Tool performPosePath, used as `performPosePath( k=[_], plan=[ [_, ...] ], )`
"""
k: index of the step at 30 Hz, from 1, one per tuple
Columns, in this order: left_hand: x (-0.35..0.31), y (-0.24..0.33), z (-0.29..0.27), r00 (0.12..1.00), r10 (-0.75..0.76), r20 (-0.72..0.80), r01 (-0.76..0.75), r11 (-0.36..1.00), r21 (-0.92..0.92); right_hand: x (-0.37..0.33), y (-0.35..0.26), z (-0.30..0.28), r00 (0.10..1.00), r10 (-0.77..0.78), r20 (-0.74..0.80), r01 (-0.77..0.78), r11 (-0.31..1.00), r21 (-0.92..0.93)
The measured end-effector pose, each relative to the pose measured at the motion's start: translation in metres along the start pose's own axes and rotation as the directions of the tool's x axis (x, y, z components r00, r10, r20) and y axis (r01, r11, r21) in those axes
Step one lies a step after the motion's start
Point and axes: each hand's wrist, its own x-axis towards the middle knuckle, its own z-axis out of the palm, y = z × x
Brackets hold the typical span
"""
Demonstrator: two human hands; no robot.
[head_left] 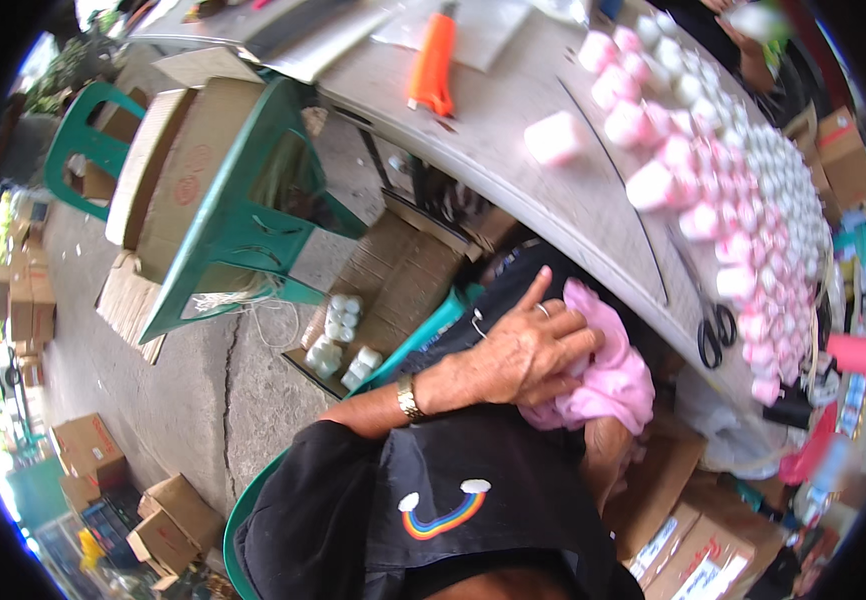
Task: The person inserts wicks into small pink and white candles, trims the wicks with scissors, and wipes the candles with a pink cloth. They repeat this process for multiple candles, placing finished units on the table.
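Observation:
A crumpled pink cloth point(613, 375) is bunched over my lap, just below the table edge. My left hand point(533, 350) wears a ring and a gold watch; its lower fingers curl onto the cloth's left side while the index finger points up and away. My right hand is wrapped in or behind the same cloth, so its fingers are hidden; only the right wrist point(608, 445) shows beneath it. On the table, a single white-and-pink block-like bundle point(555, 138) lies apart from long rows of similar pink and white bundles point(728, 205).
The table point(513, 150) carries an orange cutter point(435, 62), black-handled scissors point(716, 335) and a thin dark rod point(618, 190). Left of me, a green chair point(228, 235) bears a carton, beside an open cardboard box point(383, 265) with white bundles. More cartons point(698, 550) stand at right.

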Motion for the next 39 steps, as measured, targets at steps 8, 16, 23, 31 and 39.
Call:
performPosePath(
  k=[8, 16, 23, 31, 39],
  plan=[
    [-0.006, -0.008, 0.015, 0.996, -0.059, 0.068, 0.076, 0.956, -0.284, -0.001, 0.008, 0.002, 0.957, 0.288, -0.037, -0.201, 0.748, 0.632],
    [0.002, 0.001, 0.030, 0.994, -0.058, 0.094, 0.094, 0.891, -0.444, 0.003, 0.029, -0.013, 0.916, 0.392, 0.082, -0.347, 0.676, 0.650],
    [0.005, -0.009, 0.034, 0.886, -0.351, 0.303, 0.442, 0.442, -0.780, -0.004, 0.045, -0.044, 0.988, 0.128, 0.091, -0.141, 0.464, 0.875],
    [0.021, -0.018, 0.005, 0.818, -0.325, 0.474, 0.453, -0.142, -0.880, 0.020, 0.008, -0.045, 0.887, -0.409, 0.216, 0.461, 0.746, -0.480],
    [0.023, 0.006, 0.028, 0.798, -0.107, 0.592, 0.601, 0.190, -0.776, -0.004, 0.021, -0.025, 0.979, -0.143, 0.145, 0.169, 0.968, -0.187]
  ],
)
